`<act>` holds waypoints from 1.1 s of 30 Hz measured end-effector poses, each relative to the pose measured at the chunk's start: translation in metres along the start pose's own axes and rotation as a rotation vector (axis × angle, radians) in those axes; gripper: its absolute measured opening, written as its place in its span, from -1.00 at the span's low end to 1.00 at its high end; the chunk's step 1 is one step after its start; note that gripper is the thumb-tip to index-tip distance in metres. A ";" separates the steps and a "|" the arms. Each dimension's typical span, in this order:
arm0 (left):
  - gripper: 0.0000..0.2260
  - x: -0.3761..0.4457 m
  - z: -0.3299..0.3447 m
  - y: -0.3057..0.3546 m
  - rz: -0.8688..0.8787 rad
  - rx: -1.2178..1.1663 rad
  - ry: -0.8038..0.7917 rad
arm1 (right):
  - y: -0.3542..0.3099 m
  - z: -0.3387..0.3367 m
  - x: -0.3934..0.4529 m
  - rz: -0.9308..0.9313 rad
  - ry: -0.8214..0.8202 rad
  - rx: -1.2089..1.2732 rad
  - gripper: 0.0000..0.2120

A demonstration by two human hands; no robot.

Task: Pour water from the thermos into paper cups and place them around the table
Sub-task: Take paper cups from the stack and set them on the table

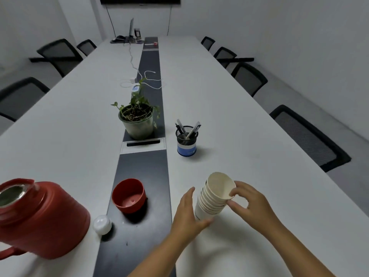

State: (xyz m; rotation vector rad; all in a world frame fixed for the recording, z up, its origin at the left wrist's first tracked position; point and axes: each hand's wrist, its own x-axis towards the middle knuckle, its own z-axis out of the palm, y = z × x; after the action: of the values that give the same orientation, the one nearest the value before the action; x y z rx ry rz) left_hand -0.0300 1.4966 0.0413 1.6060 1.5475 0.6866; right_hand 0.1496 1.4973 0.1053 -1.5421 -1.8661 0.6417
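Note:
A stack of several white paper cups stands tilted on the white table, near its front right. My left hand grips the lower part of the stack from the left. My right hand pinches the rim of the top cup with thumb and fingers. The red thermos stands at the front left with its mouth uncovered. Its red lid cup sits mouth up on the dark centre strip, and a white stopper lies beside the thermos.
A potted plant stands on the dark centre strip ahead. A mesh pen holder with pens is to its right. White cables lie farther along. Black chairs line both long sides of the table.

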 end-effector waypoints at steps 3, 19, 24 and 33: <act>-0.10 0.014 0.011 -0.001 0.026 0.020 -0.066 | 0.011 -0.001 -0.004 0.064 0.051 0.229 -0.66; -0.30 -0.105 -0.045 -0.027 0.080 -0.015 0.088 | -0.033 0.052 -0.070 0.059 -0.136 0.545 -0.86; -0.47 -0.147 -0.068 -0.053 0.051 -0.093 0.245 | -0.049 0.072 -0.083 0.115 -0.057 0.852 -0.79; -0.28 -0.134 -0.071 -0.078 -0.102 -0.305 0.574 | -0.075 0.056 -0.088 0.067 0.088 0.719 -0.29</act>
State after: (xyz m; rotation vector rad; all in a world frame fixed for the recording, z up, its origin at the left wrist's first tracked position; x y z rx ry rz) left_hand -0.1472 1.3725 0.0336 1.1450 1.7953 1.3370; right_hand 0.0687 1.3973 0.1058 -1.1261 -1.3022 1.1059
